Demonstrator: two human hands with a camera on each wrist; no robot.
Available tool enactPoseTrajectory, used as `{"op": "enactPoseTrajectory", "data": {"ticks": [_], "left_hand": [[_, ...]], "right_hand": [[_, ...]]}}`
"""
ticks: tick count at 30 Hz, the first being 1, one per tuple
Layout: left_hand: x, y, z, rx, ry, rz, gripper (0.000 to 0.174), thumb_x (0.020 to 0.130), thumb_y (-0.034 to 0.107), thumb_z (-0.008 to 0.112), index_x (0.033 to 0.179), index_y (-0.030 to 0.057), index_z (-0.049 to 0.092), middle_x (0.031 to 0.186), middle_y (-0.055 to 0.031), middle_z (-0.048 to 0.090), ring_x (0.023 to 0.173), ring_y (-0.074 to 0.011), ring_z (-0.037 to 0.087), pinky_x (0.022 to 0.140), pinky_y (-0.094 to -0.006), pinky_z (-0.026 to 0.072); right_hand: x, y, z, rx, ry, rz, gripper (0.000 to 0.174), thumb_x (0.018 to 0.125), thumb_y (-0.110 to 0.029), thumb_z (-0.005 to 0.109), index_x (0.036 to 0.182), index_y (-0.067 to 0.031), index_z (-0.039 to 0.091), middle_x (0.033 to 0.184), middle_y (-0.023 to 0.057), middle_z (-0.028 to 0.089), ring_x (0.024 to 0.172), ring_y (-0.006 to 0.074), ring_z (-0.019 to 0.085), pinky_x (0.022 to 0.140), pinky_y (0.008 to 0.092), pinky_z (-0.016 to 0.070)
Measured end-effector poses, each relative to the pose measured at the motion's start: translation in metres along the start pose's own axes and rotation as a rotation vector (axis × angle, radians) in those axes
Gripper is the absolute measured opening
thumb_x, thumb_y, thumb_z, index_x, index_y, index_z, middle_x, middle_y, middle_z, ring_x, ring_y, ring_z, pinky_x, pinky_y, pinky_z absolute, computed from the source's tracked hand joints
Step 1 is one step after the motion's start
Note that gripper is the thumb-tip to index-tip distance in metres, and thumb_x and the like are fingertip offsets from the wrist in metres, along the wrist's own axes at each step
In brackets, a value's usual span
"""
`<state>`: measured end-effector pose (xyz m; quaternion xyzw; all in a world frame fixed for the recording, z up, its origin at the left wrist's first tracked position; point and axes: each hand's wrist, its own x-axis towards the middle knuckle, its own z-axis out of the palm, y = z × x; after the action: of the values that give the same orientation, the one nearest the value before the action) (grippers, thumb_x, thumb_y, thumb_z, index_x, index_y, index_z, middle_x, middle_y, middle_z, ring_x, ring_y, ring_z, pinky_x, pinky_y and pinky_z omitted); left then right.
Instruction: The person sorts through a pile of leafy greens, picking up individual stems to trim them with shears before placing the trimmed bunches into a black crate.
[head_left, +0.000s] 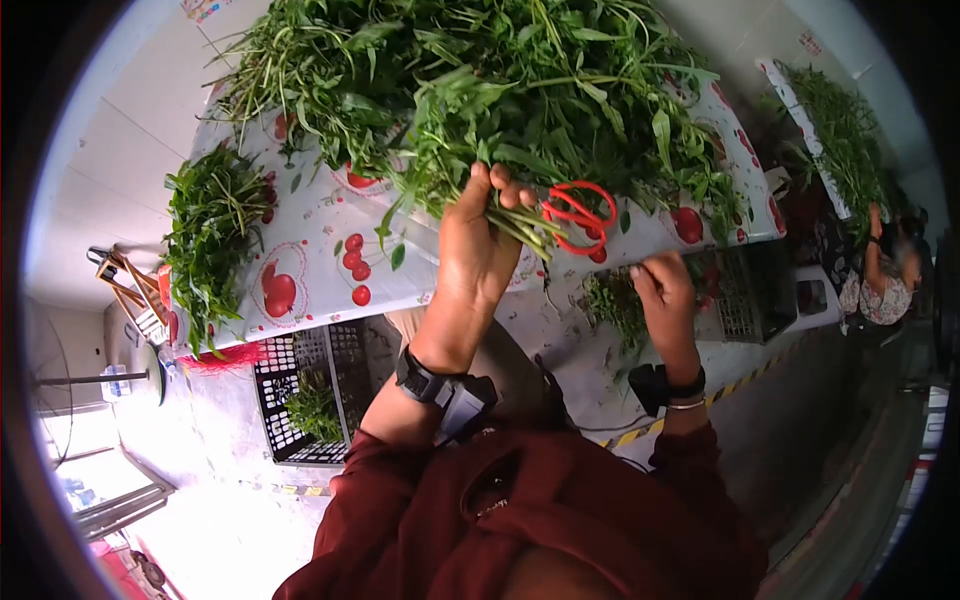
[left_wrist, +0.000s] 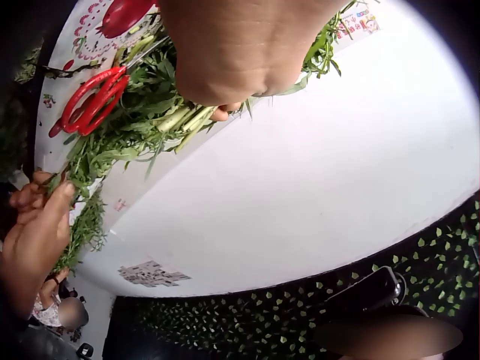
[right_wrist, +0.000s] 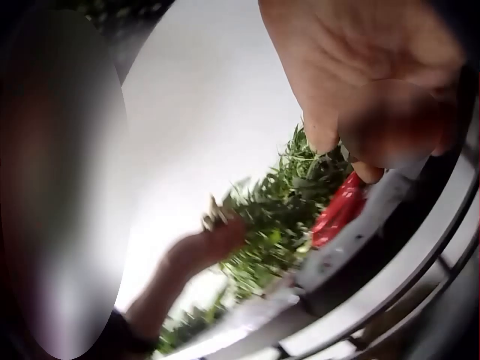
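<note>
My left hand point(head_left: 480, 235) grips a bunch of leafy greens point(head_left: 450, 150) by its pale cut stems point(left_wrist: 184, 120), at the near edge of a big pile of greens point(head_left: 480, 60) on a cherry-print tablecloth point(head_left: 320, 240). Red-handled scissors point(head_left: 578, 215) lie on the cloth just right of that hand, also seen in the left wrist view point(left_wrist: 94, 97). My right hand point(head_left: 660, 285) sits at the table's near edge with curled fingers, beside a clump of green scraps point(head_left: 610, 300) hanging there. Whether it holds any I cannot tell.
A smaller heap of greens point(head_left: 210, 240) lies at the table's left end. A black crate point(head_left: 310, 400) with some greens stands on the floor under the table, and another crate point(head_left: 740, 290) sits to the right. Another person point(head_left: 885, 270) works at a second table at far right.
</note>
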<state>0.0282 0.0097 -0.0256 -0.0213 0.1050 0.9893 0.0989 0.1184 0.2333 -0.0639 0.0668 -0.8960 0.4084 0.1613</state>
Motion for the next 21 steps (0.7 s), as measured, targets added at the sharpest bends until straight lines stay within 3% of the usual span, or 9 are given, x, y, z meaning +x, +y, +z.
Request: {"op": "enactPoseTrajectory", "data": {"ticks": [1,2,4,7,10,12,16,18,21], "left_hand": [[0.000,0.002,-0.003,-0.002,-0.110,-0.047,0.021,0.095,0.020,0.040,0.086,0.0018,0.046,0.078,-0.0041,0.046,0.066,-0.0150,0.042,0.074,-0.0317,0.0430],[0.000,0.000,-0.005,-0.005,-0.100,-0.059,0.021,0.095,0.020,0.040,0.086,0.0018,0.046,0.078,-0.0041,0.046,0.066,-0.0150,0.042,0.074,-0.0317,0.0430],[-0.003,-0.002,0.001,0.016,0.017,-0.014,0.017,0.096,0.018,0.039,0.087,0.0048,0.046,0.080,-0.0044,0.048,0.069,-0.0156,0.045,0.077,-0.0324,0.0432],[-0.006,-0.004,-0.003,0.016,-0.018,-0.024,0.017,0.096,0.018,0.039,0.089,0.0045,0.047,0.083,-0.0048,0.050,0.073,-0.0162,0.047,0.080,-0.0333,0.0437],[-0.006,-0.004,-0.005,0.004,-0.028,-0.037,0.019,0.095,0.019,0.042,0.089,0.0028,0.049,0.082,-0.0048,0.052,0.074,-0.0161,0.049,0.086,-0.0331,0.0437],[-0.007,-0.004,-0.004,0.030,-0.025,-0.026,0.017,0.096,0.020,0.039,0.090,0.0047,0.047,0.085,-0.0049,0.052,0.076,-0.0162,0.050,0.082,-0.0337,0.0451],[-0.006,0.001,-0.006,0.072,0.019,-0.002,0.017,0.095,0.020,0.040,0.091,0.0049,0.047,0.085,-0.0044,0.052,0.076,-0.0164,0.050,0.083,-0.0335,0.0454],[-0.005,0.003,-0.009,0.058,0.003,-0.015,0.018,0.095,0.021,0.041,0.091,0.0050,0.048,0.084,-0.0041,0.052,0.076,-0.0165,0.051,0.084,-0.0335,0.0455],[-0.007,0.003,-0.007,0.052,-0.004,-0.039,0.019,0.095,0.021,0.041,0.090,0.0048,0.048,0.083,-0.0042,0.053,0.076,-0.0165,0.051,0.084,-0.0342,0.0456]], "right_hand": [[0.002,-0.016,0.002,0.020,0.095,0.049,0.008,0.079,0.000,0.058,0.086,0.0008,0.054,0.067,0.0034,0.042,0.060,0.0125,0.040,0.057,0.0236,0.0362],[0.005,-0.030,0.003,0.040,0.193,0.098,0.008,0.077,0.003,0.059,0.083,0.0010,0.054,0.069,0.0032,0.042,0.060,0.0126,0.040,0.057,0.0236,0.0365],[0.009,-0.042,0.006,0.061,0.199,0.127,0.008,0.075,0.004,0.061,0.082,0.0013,0.056,0.072,0.0036,0.046,0.060,0.0125,0.043,0.057,0.0237,0.0372],[0.020,-0.050,0.015,0.188,0.168,-0.157,0.010,0.074,0.003,0.063,0.083,0.0014,0.059,0.073,0.0041,0.050,0.060,0.0103,0.046,0.053,0.0234,0.0372],[0.028,-0.073,0.029,0.270,0.115,-0.236,0.009,0.073,0.003,0.064,0.081,0.0014,0.059,0.072,0.0033,0.049,0.055,0.0089,0.044,0.049,0.0229,0.0352],[0.033,-0.088,0.036,0.230,0.085,-0.235,0.008,0.075,0.004,0.063,0.078,0.0019,0.056,0.072,0.0024,0.048,0.059,0.0070,0.042,0.052,0.0217,0.0349],[0.039,-0.094,0.052,0.229,0.108,-0.203,0.018,0.069,0.004,0.069,0.077,-0.0004,0.054,0.072,0.0016,0.048,0.054,0.0057,0.040,0.046,0.0206,0.0311],[0.042,-0.096,0.056,0.114,0.174,-0.300,0.019,0.069,0.004,0.069,0.077,-0.0011,0.053,0.072,0.0024,0.047,0.053,0.0065,0.040,0.045,0.0212,0.0305],[0.041,-0.095,0.056,0.159,0.174,-0.226,0.016,0.071,-0.001,0.069,0.076,-0.0009,0.055,0.072,0.0041,0.050,0.052,0.0107,0.044,0.046,0.0245,0.0350]]}}
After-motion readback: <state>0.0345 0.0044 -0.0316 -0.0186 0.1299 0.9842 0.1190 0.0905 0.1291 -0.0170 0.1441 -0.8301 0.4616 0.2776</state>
